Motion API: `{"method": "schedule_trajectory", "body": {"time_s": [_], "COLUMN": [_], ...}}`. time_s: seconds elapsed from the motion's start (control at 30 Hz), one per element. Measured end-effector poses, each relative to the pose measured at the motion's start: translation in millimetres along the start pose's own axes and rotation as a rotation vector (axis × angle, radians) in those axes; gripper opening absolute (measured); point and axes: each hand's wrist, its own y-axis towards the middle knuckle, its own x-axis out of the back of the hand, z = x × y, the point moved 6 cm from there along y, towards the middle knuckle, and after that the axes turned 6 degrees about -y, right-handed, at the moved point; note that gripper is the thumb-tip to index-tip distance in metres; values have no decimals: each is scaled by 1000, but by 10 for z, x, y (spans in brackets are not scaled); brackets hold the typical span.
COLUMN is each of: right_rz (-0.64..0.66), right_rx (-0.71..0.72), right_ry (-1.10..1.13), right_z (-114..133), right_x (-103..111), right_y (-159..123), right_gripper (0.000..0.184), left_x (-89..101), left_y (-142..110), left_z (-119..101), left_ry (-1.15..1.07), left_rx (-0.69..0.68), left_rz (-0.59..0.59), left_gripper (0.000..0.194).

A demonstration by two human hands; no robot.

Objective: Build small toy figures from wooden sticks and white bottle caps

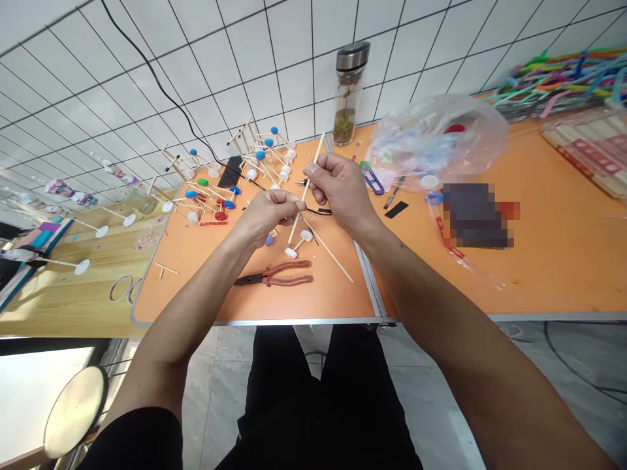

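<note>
"Where have we got the pale stick [320,146]?"

"Beyond the pliers [268,277], up off the orange table [333,305], slanting between our two hands."

"And how are we gripping it?"

"Our right hand [337,192] is closed in a pinch, thumb against bent fingers, above the middle. Our left hand [274,212] is pinched too, fingertips on the stick lower down. Two holds close together probably let us steady it and control its angle better than one would."

"Why the slant?"

"Likely because it suits both wrists, and it leaves the two ends free of our fingers."

"What's around the pliers?"

"Just beyond their handles are the white caps [291,252]; a loose stick [337,259] lies to their right, angled towards us. Farther beyond and to the left stand the stick frames, with coloured caps [202,183] on them. We'd guess they sit back there to give our hands room."

"And the purple snips [375,181]?"

"Beyond the pliers and well to the right, near the plastic bag [435,140]. The pliers themselves lie flat, handles to the right, which would suit our right hand."

"Can we tell what the dark strand by our fingertips does?"

"No, our fingers partly hide it."
</note>
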Motion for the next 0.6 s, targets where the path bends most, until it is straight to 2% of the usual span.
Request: {"method": "schedule_trajectory", "body": {"time_s": [0.3,0.43,0.53,0.6], "right_rz": [-32,20,77,42], "right_rx": [86,148,150,164], "right_ry": [69,129,66,-75], "right_z": [-60,-125,-165,-167], "right_x": [-31,-60,0,124], "right_y": [10,45,99,144], "right_gripper": [51,53,45,34], "left_x": [28,70,145,221], "left_y": [-23,-37,-33,-24], "left_z": [154,171,185,202], "left_ry": [-189,-220,-237,-259], "left_rx": [-2,-66,-119,-139], "left_rz": [-62,-106,-132,-156], "left_gripper": [23,18,18,18]}}
